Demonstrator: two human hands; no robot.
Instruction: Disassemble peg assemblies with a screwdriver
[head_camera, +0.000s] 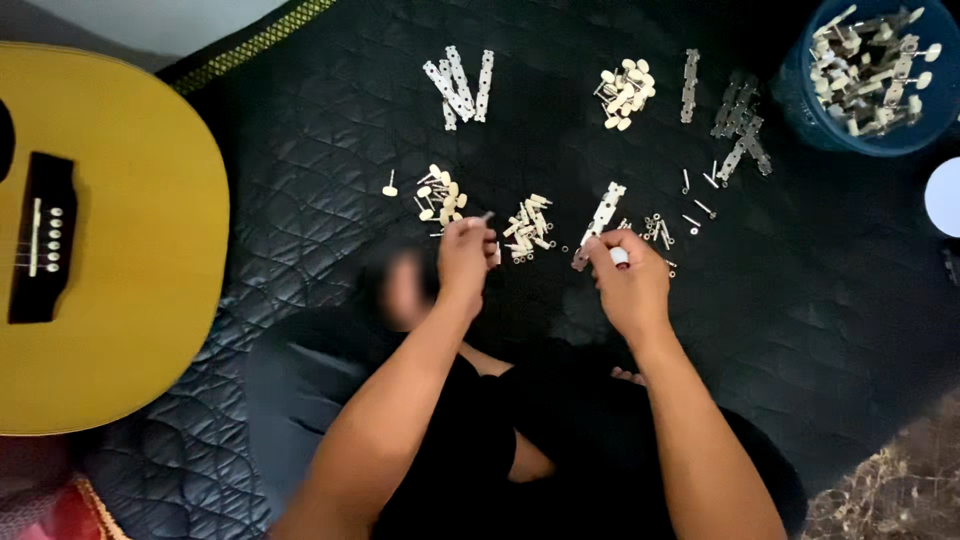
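Observation:
My left hand (465, 255) is closed around a small metal tool or pin whose tip shows at its top, beside a pile of cream-knobbed tuning pegs (528, 228). My right hand (628, 280) pinches a small white-tipped part and rests at the lower end of a silver metal tuner plate (602, 217) lying on the black quilted mat (330, 180). Tiny screws and washers (660, 228) lie just right of that hand.
A yellow acoustic guitar body (110, 240) lies at the left. More silver plates (462, 85), cream pegs (626, 92), darker plates (740, 125) and a second peg pile (440, 195) dot the mat. A blue tub (870, 75) of tuner parts stands top right. My legs are folded below.

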